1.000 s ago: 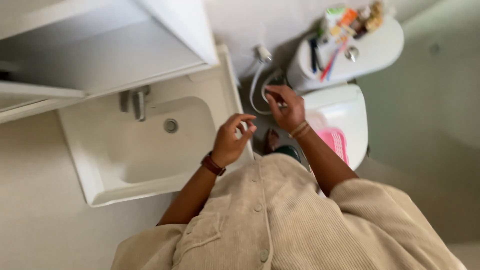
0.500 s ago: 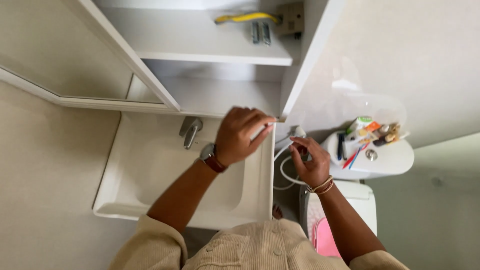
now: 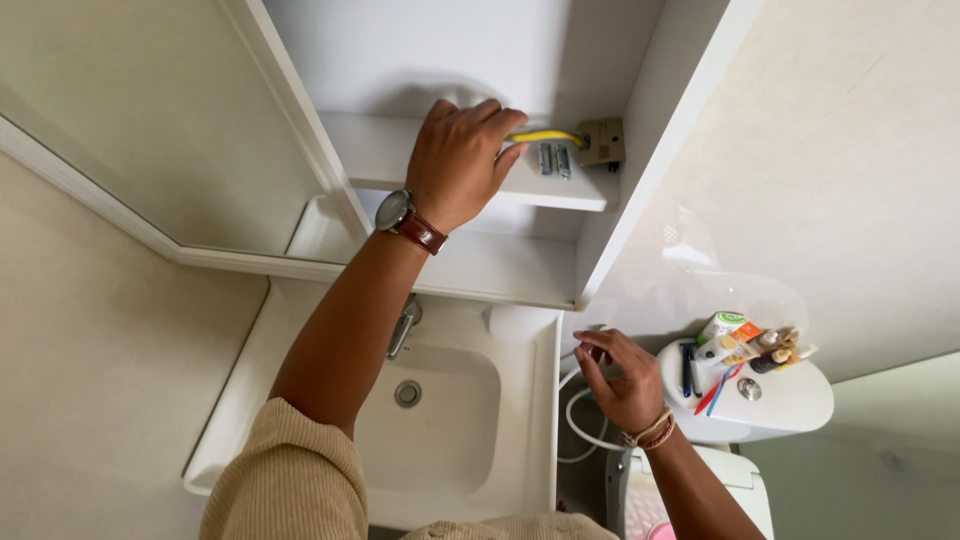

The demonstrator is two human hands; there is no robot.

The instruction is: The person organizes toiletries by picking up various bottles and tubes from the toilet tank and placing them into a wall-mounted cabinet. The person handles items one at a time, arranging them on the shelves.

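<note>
My left hand (image 3: 458, 160) is raised to the middle shelf (image 3: 365, 150) of an open white wall cabinet. Its fingers curl over the left end of a yellow-handled item (image 3: 550, 135) lying on that shelf. A watch with a brown strap is on that wrist. My right hand (image 3: 620, 385) hangs lower, between the white sink (image 3: 300, 350) and the toilet tank (image 3: 795, 405). Its fingers are loosely spread and hold nothing. A white hose (image 3: 573, 420) loops just beside that hand.
Two small metal clips (image 3: 553, 160) and a grey box (image 3: 600, 142) sit at the shelf's right end. The open cabinet door (image 3: 150, 120) stands to the left. A faucet (image 3: 403, 325) and drain (image 3: 407, 393) are below. Tubes, pens and small bottles (image 3: 735, 345) crowd the tank lid.
My view tilted up. My left hand rose from the cabinet's lower edge to the middle shelf and reached the yellow-handled item. My right hand stayed by the hose.
</note>
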